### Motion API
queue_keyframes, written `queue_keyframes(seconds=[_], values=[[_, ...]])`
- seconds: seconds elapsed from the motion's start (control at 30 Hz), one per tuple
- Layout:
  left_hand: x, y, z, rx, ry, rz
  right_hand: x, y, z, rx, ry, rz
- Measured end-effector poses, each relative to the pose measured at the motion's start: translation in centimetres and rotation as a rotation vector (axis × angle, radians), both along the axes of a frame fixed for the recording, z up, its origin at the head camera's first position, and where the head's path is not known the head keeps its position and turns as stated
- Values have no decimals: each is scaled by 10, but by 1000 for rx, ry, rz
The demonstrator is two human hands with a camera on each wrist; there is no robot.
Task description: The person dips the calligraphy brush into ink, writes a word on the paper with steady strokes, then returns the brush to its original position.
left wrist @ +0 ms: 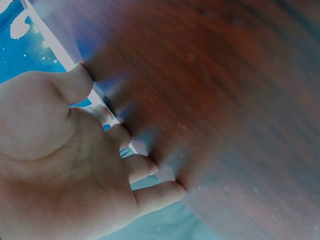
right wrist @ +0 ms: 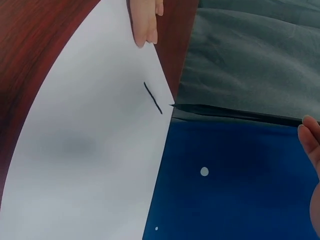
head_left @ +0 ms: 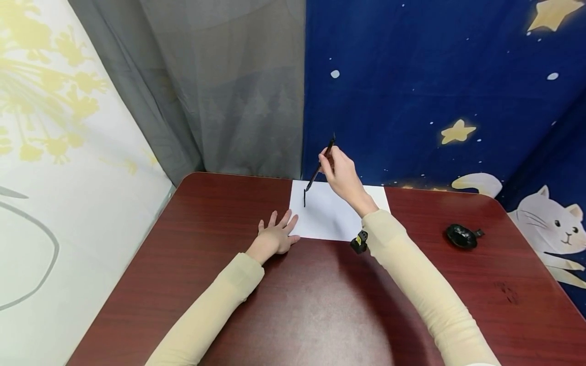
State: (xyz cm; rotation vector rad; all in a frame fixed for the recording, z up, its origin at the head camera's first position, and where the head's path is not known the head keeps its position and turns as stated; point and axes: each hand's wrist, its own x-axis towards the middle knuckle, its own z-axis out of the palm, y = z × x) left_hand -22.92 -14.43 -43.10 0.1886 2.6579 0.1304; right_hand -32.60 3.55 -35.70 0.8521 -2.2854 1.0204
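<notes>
A white sheet of paper [head_left: 339,216] lies at the table's far edge with one short black stroke [head_left: 304,198] near its left side. My right hand [head_left: 342,175] pinches a slim dark writing brush [head_left: 319,168], tilted, its tip pointing down near the stroke's upper end. In the right wrist view the brush [right wrist: 235,113] shows a dark pointed tip apart from the stroke [right wrist: 153,98]; whether it touches the paper I cannot tell. My left hand [head_left: 275,238] rests with fingers spread, fingertips on the paper's left edge. The left wrist view shows this hand's palm [left wrist: 75,150].
A small black oval dish [head_left: 462,236] with a short handle stands on the table's right side. Dark smudges [head_left: 508,292] mark the brown table [head_left: 293,315] nearer me. Grey and blue curtains [head_left: 389,91] hang right behind the far edge.
</notes>
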Motion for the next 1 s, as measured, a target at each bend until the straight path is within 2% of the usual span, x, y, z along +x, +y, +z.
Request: queue_keyframes(seconds=[0.43,0.77,1.0], values=[[-2,-1,-5,0,15,-8,-3,1,-9,13,-11,0],[-1,-1,-3,27,24,-7,-4,0,-14,23,-36,-3],[-3,-1,-5,23,9,3,-5,-1,-17,14,-44,-3]])
